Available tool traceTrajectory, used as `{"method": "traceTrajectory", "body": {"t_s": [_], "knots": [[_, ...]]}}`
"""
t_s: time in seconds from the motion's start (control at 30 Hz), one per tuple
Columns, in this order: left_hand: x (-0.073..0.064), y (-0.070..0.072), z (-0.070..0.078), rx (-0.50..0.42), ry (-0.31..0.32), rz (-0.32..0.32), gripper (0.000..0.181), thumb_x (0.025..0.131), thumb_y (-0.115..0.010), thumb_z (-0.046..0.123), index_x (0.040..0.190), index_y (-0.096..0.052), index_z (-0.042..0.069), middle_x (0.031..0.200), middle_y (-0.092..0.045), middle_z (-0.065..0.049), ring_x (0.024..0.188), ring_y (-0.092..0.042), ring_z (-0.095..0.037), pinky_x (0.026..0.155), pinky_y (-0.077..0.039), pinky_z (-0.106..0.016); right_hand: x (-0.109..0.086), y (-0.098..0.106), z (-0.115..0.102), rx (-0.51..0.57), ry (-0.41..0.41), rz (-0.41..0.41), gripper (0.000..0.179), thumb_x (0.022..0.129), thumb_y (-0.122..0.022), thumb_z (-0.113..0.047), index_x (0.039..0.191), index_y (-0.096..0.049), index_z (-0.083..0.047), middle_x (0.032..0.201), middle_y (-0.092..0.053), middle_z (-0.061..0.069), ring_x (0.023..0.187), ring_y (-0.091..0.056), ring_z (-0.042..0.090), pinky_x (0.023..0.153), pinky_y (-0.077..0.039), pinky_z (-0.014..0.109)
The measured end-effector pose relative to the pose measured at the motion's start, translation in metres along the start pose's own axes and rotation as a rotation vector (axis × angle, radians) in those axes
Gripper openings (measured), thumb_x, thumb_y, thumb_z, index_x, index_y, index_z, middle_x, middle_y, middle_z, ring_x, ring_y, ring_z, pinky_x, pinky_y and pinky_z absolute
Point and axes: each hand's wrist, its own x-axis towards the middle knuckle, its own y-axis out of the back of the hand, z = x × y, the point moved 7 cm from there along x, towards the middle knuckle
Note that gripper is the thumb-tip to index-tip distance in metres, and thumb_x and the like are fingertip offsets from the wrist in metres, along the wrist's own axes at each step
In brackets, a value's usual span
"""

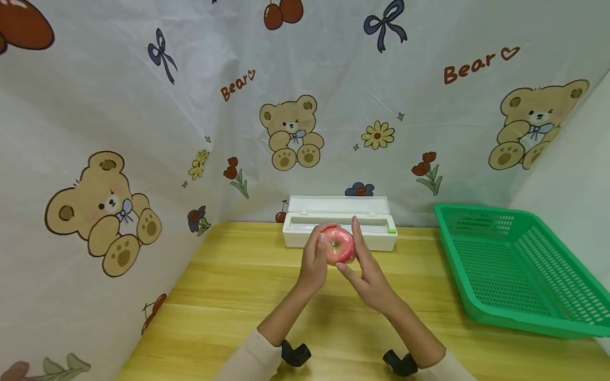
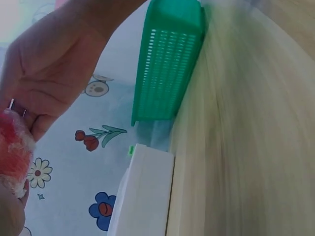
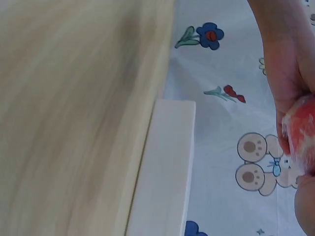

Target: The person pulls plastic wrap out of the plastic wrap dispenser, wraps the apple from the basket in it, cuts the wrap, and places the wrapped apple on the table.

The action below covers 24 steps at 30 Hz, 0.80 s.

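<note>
A red apple [image 1: 340, 245] in clear, crinkled plastic film is held up between both hands, above the table and in front of a white box. My left hand [image 1: 314, 259] grips it from the left, fingers bent over its far side and thumb on its near face. On the other side my right hand [image 1: 370, 278] lies against it with long straight fingers, its thumb tip at the lower edge. In the left wrist view the wrapped apple [image 2: 14, 150] is cut by the frame edge. The right wrist view shows the film-covered apple [image 3: 302, 132] at its right edge.
The white cling film box [image 1: 340, 241] stands at the back of the wooden table [image 1: 229, 296] with its lid up and a green slider [image 1: 392, 231] at its right end. To the right is a green plastic basket [image 1: 476, 307]. A bear-print cloth [image 1: 333, 69] hangs behind.
</note>
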Motion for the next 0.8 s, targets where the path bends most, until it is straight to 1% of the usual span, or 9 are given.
{"method": "traceTrajectory", "body": {"t_s": [0.1, 0.17, 0.27, 0.37, 0.43, 0.5, 0.67, 0.73, 0.8], "knots": [[0.004, 0.002, -0.006, -0.060, 0.053, -0.050, 0.038, 0.112, -0.027, 0.019, 0.138, -0.053, 0.009, 0.135, -0.057, -0.009, 0.116, -0.056, -0.021, 0.092, -0.056, -0.030, 0.003, 0.009, -0.007, -0.061, 0.079, 0.029, 0.099, 0.087, -0.074, 0.007, 0.163, -0.014, -0.009, 0.169, -0.013, 0.011, 0.153, -0.021, 0.033, 0.114, -0.029, 0.019], [0.005, 0.003, -0.008, -0.087, 0.076, -0.067, 0.040, 0.113, -0.026, 0.024, 0.139, -0.052, 0.010, 0.137, -0.055, -0.008, 0.120, -0.055, -0.022, 0.096, -0.055, -0.033, 0.004, 0.015, -0.010, -0.086, 0.129, 0.079, 0.097, 0.080, -0.078, 0.011, 0.160, -0.025, -0.003, 0.165, -0.027, 0.017, 0.148, -0.033, 0.035, 0.111, -0.036, 0.020], [0.004, 0.006, -0.010, -0.094, 0.104, -0.049, 0.042, 0.113, -0.026, 0.027, 0.141, -0.051, 0.009, 0.139, -0.054, -0.007, 0.122, -0.053, -0.022, 0.098, -0.054, -0.034, 0.002, 0.020, -0.012, -0.116, 0.196, 0.179, 0.090, 0.071, -0.083, 0.014, 0.151, -0.043, 0.004, 0.152, -0.048, 0.021, 0.136, -0.051, 0.033, 0.104, -0.046, 0.023], [0.002, 0.008, -0.011, -0.091, 0.116, -0.016, 0.042, 0.113, -0.026, 0.027, 0.142, -0.050, 0.008, 0.139, -0.054, -0.007, 0.122, -0.052, -0.022, 0.099, -0.053, -0.033, -0.001, 0.024, -0.013, -0.156, 0.243, 0.284, 0.081, 0.066, -0.086, 0.014, 0.141, -0.056, 0.004, 0.139, -0.060, 0.020, 0.126, -0.061, 0.029, 0.098, -0.051, 0.025], [0.001, 0.008, -0.011, -0.090, 0.118, 0.001, 0.043, 0.113, -0.025, 0.028, 0.142, -0.050, 0.008, 0.138, -0.053, -0.007, 0.122, -0.053, -0.022, 0.099, -0.053, -0.033, -0.003, 0.025, -0.013, -0.185, 0.261, 0.342, 0.078, 0.064, -0.088, 0.013, 0.136, -0.062, 0.003, 0.133, -0.065, 0.018, 0.119, -0.066, 0.027, 0.096, -0.052, 0.024], [0.000, 0.008, -0.011, -0.093, 0.125, 0.019, 0.042, 0.113, -0.026, 0.029, 0.142, -0.050, 0.011, 0.138, -0.053, -0.006, 0.121, -0.053, -0.022, 0.098, -0.054, -0.033, -0.005, 0.025, -0.014, -0.189, 0.267, 0.381, 0.075, 0.063, -0.087, 0.014, 0.134, -0.063, 0.003, 0.129, -0.066, 0.017, 0.115, -0.067, 0.027, 0.095, -0.052, 0.024], [-0.004, 0.004, -0.015, -0.108, 0.138, 0.031, 0.040, 0.113, -0.026, 0.029, 0.142, -0.050, 0.015, 0.140, -0.053, -0.006, 0.121, -0.053, -0.022, 0.098, -0.054, -0.033, -0.009, 0.019, -0.014, -0.138, 0.257, 0.433, 0.069, 0.066, -0.084, 0.017, 0.131, -0.062, 0.009, 0.126, -0.065, 0.024, 0.113, -0.066, 0.029, 0.092, -0.053, 0.023], [-0.005, 0.002, -0.016, -0.108, 0.133, 0.030, 0.040, 0.113, -0.026, 0.027, 0.142, -0.050, 0.013, 0.140, -0.053, -0.007, 0.122, -0.053, -0.022, 0.099, -0.053, -0.034, -0.010, 0.017, -0.014, -0.123, 0.253, 0.448, 0.067, 0.068, -0.082, 0.018, 0.131, -0.061, 0.011, 0.126, -0.064, 0.026, 0.113, -0.066, 0.031, 0.092, -0.053, 0.024], [-0.005, 0.002, -0.016, -0.105, 0.130, 0.031, 0.039, 0.114, -0.026, 0.027, 0.142, -0.049, 0.012, 0.139, -0.053, -0.007, 0.122, -0.053, -0.022, 0.099, -0.053, -0.034, -0.011, 0.015, -0.015, -0.139, 0.262, 0.461, 0.066, 0.068, -0.082, 0.018, 0.130, -0.061, 0.012, 0.125, -0.064, 0.025, 0.111, -0.066, 0.033, 0.092, -0.053, 0.023]]}}
